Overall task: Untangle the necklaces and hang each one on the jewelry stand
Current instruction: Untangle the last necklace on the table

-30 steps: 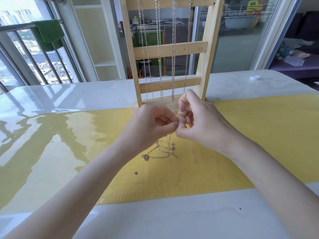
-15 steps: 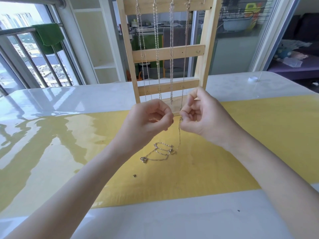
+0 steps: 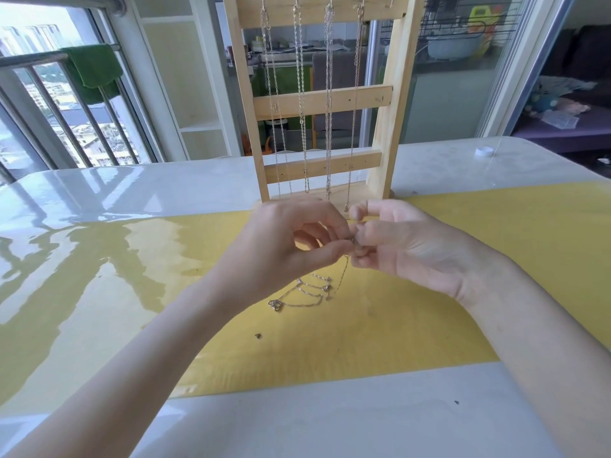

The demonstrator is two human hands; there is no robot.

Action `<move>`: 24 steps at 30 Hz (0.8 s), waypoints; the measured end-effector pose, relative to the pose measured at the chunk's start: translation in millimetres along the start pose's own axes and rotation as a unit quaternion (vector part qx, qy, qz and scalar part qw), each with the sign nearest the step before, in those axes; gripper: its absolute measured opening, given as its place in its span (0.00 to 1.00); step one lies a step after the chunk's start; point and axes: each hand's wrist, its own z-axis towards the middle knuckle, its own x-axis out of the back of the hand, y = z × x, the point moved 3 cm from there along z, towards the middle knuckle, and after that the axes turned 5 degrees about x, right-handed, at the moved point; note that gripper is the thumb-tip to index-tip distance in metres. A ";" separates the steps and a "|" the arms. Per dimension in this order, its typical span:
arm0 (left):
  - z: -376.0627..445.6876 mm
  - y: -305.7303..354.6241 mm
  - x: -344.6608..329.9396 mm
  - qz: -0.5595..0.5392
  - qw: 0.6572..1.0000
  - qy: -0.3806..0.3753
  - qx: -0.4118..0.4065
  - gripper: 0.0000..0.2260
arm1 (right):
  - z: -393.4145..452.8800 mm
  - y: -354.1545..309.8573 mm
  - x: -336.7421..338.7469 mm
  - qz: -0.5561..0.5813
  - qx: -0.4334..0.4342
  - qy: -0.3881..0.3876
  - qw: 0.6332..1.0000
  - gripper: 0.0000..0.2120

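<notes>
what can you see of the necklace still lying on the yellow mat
The necklace is a thin silver-looking chain, loosely tangled in loops on the yellow mat, with a small ring-like piece at its near-left end. One strand rises from the heap to the left hand and right hand, whose fingers pinch its upper end together.

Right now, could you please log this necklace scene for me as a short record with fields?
left hand: pinches the thin chain at its upper end
right hand: pinches the same chain beside the left
chain: lower part lies in loops on the yellow mat
jewelry stand: wooden, upright behind the hands
hung necklaces: four from the top bar hooks
</notes>
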 end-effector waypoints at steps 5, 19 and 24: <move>0.2 -2.0 -1.4 -0.002 1.000 0.017 0.003 0.02 | -0.4 0.7 0.7 0.033 -0.016 -0.003 0.999 0.12; -0.3 -6.3 -3.8 -0.007 0.999 0.009 0.031 0.05 | -0.3 -1.6 2.6 -0.032 -0.011 0.010 0.999 0.18; -0.1 -7.4 -6.4 -0.066 0.995 0.013 0.071 0.05 | -0.4 -2.2 1.8 -0.022 -0.010 0.011 1.000 0.15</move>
